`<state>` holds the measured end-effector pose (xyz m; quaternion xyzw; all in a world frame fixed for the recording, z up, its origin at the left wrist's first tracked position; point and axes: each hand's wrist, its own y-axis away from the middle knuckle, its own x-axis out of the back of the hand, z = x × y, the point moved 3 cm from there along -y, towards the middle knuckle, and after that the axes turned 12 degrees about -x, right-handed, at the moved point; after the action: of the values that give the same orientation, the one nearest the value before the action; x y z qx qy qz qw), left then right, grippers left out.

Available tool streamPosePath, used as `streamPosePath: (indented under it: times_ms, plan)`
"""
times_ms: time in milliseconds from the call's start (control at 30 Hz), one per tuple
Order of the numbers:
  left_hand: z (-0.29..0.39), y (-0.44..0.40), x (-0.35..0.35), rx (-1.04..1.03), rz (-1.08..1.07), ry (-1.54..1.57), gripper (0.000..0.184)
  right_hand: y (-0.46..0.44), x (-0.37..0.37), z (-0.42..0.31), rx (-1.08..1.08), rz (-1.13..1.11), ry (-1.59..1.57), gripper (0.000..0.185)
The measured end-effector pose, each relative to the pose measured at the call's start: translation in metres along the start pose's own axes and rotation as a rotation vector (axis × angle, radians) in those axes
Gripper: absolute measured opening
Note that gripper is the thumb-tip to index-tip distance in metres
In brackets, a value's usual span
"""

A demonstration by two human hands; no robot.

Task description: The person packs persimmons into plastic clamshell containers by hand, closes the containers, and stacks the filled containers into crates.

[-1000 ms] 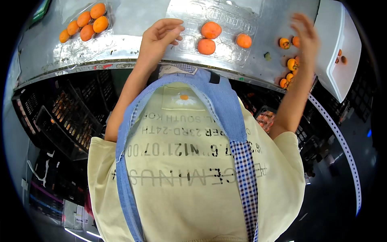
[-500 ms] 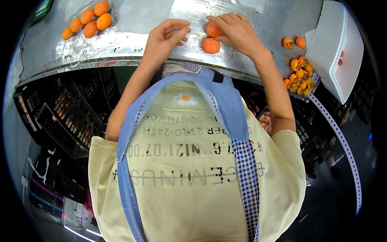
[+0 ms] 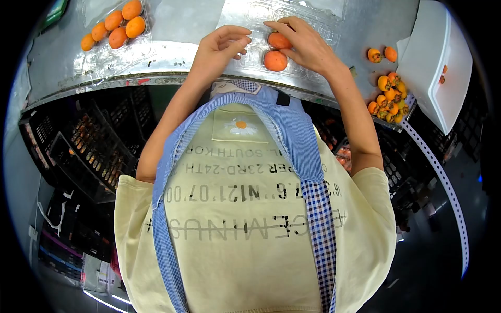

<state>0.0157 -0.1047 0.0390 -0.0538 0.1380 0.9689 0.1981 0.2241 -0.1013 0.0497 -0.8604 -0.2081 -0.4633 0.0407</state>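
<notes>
At 12 o'clock, worktable: smooth grey metal surface [image 3: 377,26], spanning the top of the view.
White container: straight-walled, open, opaque white box [image 3: 425,62] at 2 o'clock; a few small orange pieces [image 3: 444,68] show inside, too small to identify.
Middle tray: clear moulded plastic tray [image 3: 254,58] between 12 and 1 o'clock; partly loaded, by judgement. Two fruits show; bare compartments remain toward its 12 o'clock side. The area under the right palm is hidden.
Left tray: clear plastic tray [image 3: 142,44] between 10 and 11 o'clock; six round orange persimmons [image 3: 118,38] grouped there. Loading appears done.
Right hand: bare hand [image 3: 304,44] at 1 o'clock; half curled, fingers over the upper fruit, thumb beside it. Cannot tell whether the grip is closed.
Left hand: bare hand [image 3: 220,47] just short of 12 o'clock, near the middle tray's 9 o'clock edge; loosely curled, thumb apart from the palm, nothing seen in hold.
Loose stock: heap of small yellow-orange persimmons [image 3: 389,96] at 2 o'clock, outside both trays; unloaded.
Loose pair: two round orange persimmons [image 3: 374,55] between 1 and 2 o'clock, near the white container; also unloaded.
Tray fruits: upper round red-orange persimmon [image 3: 279,40], partly covered by the right hand; lower round red-orange persimmon [image 3: 275,61] at its 6 o'clock side, fully visible.
</notes>
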Motion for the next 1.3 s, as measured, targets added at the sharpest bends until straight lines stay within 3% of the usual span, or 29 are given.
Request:
streamPosePath:
  times_ms: [167,267,367,467,567,667,900,1100,1200,1300]
  plan:
    - [-0.002,-0.003,-0.012,0.057,-0.108,-0.015,0.029,0.002,0.012,-0.007,-0.11,0.045,-0.107,0.062]
    - [0.008,-0.005,-0.029,0.223,-0.106,0.174,0.044,0.008,0.029,-0.024,-0.082,0.187,-0.223,0.064]
    - [0.013,-0.01,-0.042,0.276,-0.269,0.688,0.054,0.017,0.042,-0.051,0.055,0.315,-0.161,0.065]
    - [0.03,-0.009,-0.042,0.102,-0.331,0.797,0.053,0.021,0.052,-0.071,0.165,0.431,-0.328,0.067]
    - [0.043,-0.003,-0.037,-0.06,-0.265,0.801,0.051,0.027,0.055,-0.07,-0.001,0.515,-0.479,0.07]
    - [0.038,-0.004,-0.028,-0.157,-0.308,0.812,0.052,0.026,0.055,-0.076,-0.02,0.51,-0.446,0.066]
    - [0.035,-0.002,-0.024,-0.165,-0.287,0.704,0.055,0.02,0.042,-0.074,0.081,0.532,-0.309,0.059]
    - [0.045,-0.004,-0.021,-0.319,-0.223,0.5,0.054,0.022,0.036,-0.069,0.043,0.472,-0.537,0.06]
    - [0.055,-0.001,-0.023,-0.464,-0.146,0.254,0.054,0.021,0.028,-0.064,-0.096,0.423,-0.888,0.068]
    - [0.057,0.001,-0.023,-0.577,-0.103,0.083,0.053,0.02,0.019,-0.063,-0.206,0.311,-0.942,0.071]
